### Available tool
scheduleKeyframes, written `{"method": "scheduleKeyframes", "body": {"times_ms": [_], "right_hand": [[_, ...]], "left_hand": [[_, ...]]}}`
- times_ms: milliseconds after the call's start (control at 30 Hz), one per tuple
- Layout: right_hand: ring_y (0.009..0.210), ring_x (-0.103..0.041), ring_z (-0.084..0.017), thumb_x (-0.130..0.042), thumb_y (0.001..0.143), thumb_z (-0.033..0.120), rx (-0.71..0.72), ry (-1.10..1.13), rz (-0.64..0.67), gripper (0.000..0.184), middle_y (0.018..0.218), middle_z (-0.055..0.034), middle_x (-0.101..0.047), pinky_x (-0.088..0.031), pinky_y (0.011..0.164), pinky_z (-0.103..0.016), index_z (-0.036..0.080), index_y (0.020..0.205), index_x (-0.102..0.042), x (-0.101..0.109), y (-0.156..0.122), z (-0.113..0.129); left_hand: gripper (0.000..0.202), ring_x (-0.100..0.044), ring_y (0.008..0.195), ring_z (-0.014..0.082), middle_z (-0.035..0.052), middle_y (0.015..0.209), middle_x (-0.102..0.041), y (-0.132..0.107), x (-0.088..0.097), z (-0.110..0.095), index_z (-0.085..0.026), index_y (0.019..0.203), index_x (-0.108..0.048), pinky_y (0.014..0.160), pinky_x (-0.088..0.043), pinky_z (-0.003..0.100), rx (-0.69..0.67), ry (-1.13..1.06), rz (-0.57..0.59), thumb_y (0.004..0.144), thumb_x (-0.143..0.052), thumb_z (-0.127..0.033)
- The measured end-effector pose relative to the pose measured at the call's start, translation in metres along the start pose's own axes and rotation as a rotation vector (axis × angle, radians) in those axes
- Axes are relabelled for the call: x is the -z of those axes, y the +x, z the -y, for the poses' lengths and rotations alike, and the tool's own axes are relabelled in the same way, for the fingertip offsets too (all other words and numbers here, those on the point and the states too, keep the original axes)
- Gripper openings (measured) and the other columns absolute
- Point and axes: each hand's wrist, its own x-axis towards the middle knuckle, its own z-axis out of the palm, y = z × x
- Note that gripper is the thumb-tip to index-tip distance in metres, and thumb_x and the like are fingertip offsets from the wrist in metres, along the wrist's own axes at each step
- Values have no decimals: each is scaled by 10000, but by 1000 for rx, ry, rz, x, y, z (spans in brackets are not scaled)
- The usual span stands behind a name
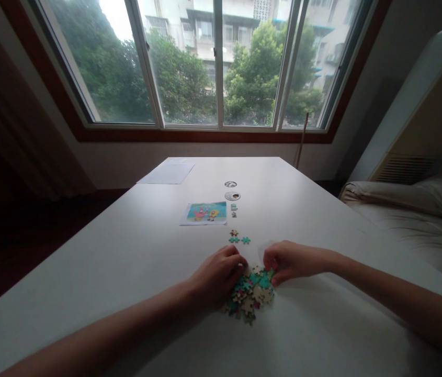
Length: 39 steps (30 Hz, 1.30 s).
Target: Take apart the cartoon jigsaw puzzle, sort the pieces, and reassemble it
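Head view, white table (pixel 134 262) under a wide window (pixel 216 63); both forearms reach in from the near edge. Pile of jigsaw pieces (pixel 250 297) lies on the table near the front, centre-right, mostly teal with cream and pink bits, pieces overlapping; both hands meet at its far side. Left hand (pixel 218 275): palm down, fingers curled onto the pile's left and upper part, touching it; fingertips hidden among the pieces, so cannot tell whether a piece is gripped. Right hand (pixel 287 261): fingers bent inward, thumb and fingertips drawn into a narrow pinch closed on a teal piece (pixel 271 274) at the pile's right upper edge; whether the piece is lifted off the pile cannot be told. Just beyond the hands, three loose pieces (pixel 239 239) lie in a small cluster, apart from the pile; further back a printed reference picture (pixel 205 213) lies flat, teal ground with cartoon figures; two small pieces (pixel 234 209) just beside its right edge. Behind those, two round discs (pixel 231 191), one behind the other; detail too small to tell. Sheet of paper (pixel 168 172) at the far left corner of the table. Pale bedding (pixel 412 209) to the right of the table.
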Motion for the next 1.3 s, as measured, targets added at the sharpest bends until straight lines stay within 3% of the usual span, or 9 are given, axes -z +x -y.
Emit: {"method": "scheduleKeyframes", "body": {"times_ms": [167,400,533,633,767,900,967,1133,1300], "right_hand": [[563,-422,-68,-611,725,349,-8,214,43,210,626,35,-484,-343,521,-188,147,747,-560,11,3,2],[537,-435,-65,-656,678,361,-57,714,-245,276,589,36,-499,-328,512,-207,127,718,-515,0,31,10],[541,-437,-64,-678,653,351,-94,840,-417,275,597,34,-505,-337,531,-215,128,712,-529,-11,42,20],[529,-416,-58,-674,660,339,-84,876,-451,257,587,47,-478,-320,508,-205,138,704,-519,-14,43,23],[530,-419,-60,-650,691,330,-64,739,-453,231,593,44,-471,-331,495,-204,142,718,-519,-13,40,20],[629,-489,-88,-620,733,300,69,256,-628,265,728,0,-557,-410,588,-239,172,958,-562,-8,32,15],[664,-509,-92,-588,767,277,145,77,-681,240,777,-18,-580,-434,622,-241,187,989,-579,-7,29,14],[665,-526,-87,-556,797,256,226,-39,-725,114,784,-35,-595,-458,594,-211,172,838,-621,-7,28,13],[703,-535,-103,-548,795,217,309,-163,-743,89,783,-40,-602,-457,641,-238,168,833,-612,-9,30,11]], "left_hand": [[181,-524,818,161,70,894,-555,4,7,0,-170,891,-617,747,-431,261,12,-47,-57,820,-452,-161],[124,-478,610,104,21,742,-559,14,23,-12,-159,815,-635,570,-402,211,97,-186,-141,782,-539,-231],[142,-428,546,83,-4,650,-533,17,21,-13,-137,715,-621,503,-360,187,204,-314,-206,767,-562,-255],[195,-412,531,82,-9,607,-522,19,21,-11,-125,688,-605,489,-344,189,258,-419,-242,776,-549,-289],[226,-430,557,92,-7,600,-519,21,24,-7,-113,670,-583,510,-347,197,280,-528,-245,780,-534,-303],[210,-430,561,94,-16,591,-504,23,24,0,-114,660,-569,518,-347,199,278,-561,-216,761,-544,-297],[213,-436,565,96,-13,602,-511,23,23,2,-113,670,-572,525,-355,204,278,-581,-182,755,-546,-306],[229,-434,554,92,-16,608,-507,23,24,2,-112,683,-573,533,-371,211,293,-632,-146,744,-552,-332],[235,-455,568,96,-6,618,-529,23,22,2,-111,691,-581,539,-389,209,261,-606,-155,759,-547,-333]]}}
